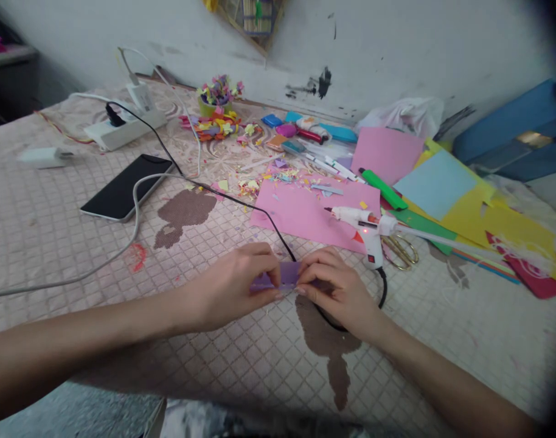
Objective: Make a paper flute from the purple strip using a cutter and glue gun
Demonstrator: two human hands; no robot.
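Note:
Between my two hands is a narrow strip of purple paper (289, 272), held low over the patterned tablecloth. My left hand (236, 286) pinches its left end between thumb and fingers. The right end is pinched by my right hand (335, 289), and my fingers cover both ends of the strip. Just beyond my right hand, a white glue gun (367, 231) lies with its nozzle over a pink paper sheet (296, 210); a small red light glows on it. Its black cord runs down behind my right hand.
A phone (126, 187) and a white power strip (125, 129) with cables lie at the left. Paper scraps (278, 176) and a small pot of paper flowers (219, 97) are at the back. Gold-handled scissors (401, 250), a green marker (384, 190) and coloured sheets (435, 182) lie right.

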